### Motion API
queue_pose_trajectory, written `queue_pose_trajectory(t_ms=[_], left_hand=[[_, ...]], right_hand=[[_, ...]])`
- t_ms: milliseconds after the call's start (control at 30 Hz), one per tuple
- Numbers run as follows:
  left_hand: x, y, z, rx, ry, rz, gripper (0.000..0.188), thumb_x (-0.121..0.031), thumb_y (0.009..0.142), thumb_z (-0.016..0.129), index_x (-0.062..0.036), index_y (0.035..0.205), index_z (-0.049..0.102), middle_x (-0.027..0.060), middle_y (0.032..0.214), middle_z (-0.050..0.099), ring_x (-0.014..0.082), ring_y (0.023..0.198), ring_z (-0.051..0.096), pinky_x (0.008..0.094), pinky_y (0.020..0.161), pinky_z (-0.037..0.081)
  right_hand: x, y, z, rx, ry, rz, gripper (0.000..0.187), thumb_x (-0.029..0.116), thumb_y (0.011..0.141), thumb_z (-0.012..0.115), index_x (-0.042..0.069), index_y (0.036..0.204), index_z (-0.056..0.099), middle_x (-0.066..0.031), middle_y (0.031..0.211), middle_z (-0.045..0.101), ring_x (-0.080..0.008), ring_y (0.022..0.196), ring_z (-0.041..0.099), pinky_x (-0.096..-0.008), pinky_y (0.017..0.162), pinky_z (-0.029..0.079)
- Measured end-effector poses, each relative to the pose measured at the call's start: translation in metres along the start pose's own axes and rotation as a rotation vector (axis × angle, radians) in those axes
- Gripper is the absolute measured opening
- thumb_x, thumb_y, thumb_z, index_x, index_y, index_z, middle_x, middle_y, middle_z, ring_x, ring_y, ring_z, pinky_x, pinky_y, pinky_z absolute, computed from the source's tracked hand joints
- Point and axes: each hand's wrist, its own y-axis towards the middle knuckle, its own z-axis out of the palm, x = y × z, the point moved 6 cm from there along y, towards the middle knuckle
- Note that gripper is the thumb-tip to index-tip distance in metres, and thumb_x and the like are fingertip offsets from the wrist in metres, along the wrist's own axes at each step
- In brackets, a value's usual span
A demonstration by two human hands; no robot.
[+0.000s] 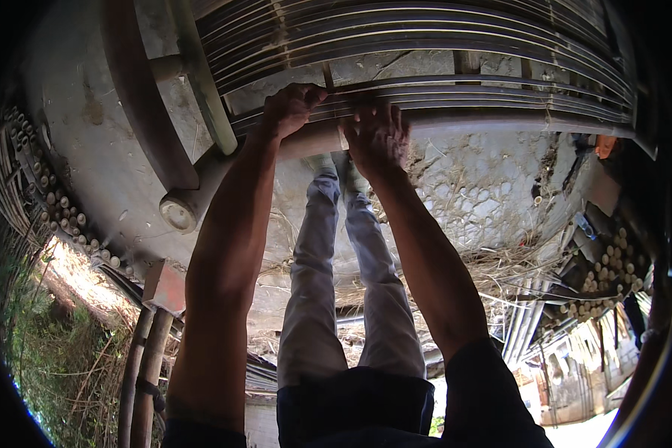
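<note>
A bamboo frame with long thin slats lies across the far side of the view. My left hand is closed at its near slats, with a bamboo slat running rightward from the fingers; the exact grip is partly hidden. To its right, my right hand reaches over the thick front pole, fingers apart and lying over the near slats. The fingertips are dark and slightly blurred. Between the near slats and the farther group there is a gap.
Thick bamboo side poles rise at the left, beside a round pole end. Stacked bamboo lies at the right, with more cut poles at the far left. Straw litters the ground, and a reddish block tops wooden posts.
</note>
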Motion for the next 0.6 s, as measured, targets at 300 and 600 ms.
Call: queue_pose_trajectory(t_ms=[300,600], left_hand=[[0.01,-0.013,-0.002,-0.227,0.081,0.063,0.043,-0.056,0.093,0.05,-0.0208,0.106,0.072,0.01,0.097,0.071,0.0291,0.093,0.067,0.0525,0.085,0.038],[-0.007,-0.009,-0.003,-0.213,0.179,0.099,0.038,-0.054,0.093,0.052,-0.0218,0.097,0.073,0.0061,0.071,0.067,0.0296,0.072,0.066,0.0492,0.072,0.04]], right_hand=[[0.027,0.003,-0.131,0.857,2.134,-0.071,0.045,0.036,0.104,0.034,0.002,0.113,0.062,-0.0188,0.103,0.068,-0.0329,0.099,0.068,-0.0489,0.093,0.051],[-0.033,-0.013,-0.094,0.629,-0.365,-0.274,0.015,0.016,0.091,0.051,0.005,0.089,0.061,-0.0179,0.074,0.065,-0.0345,0.074,0.067,-0.0483,0.07,0.053]])
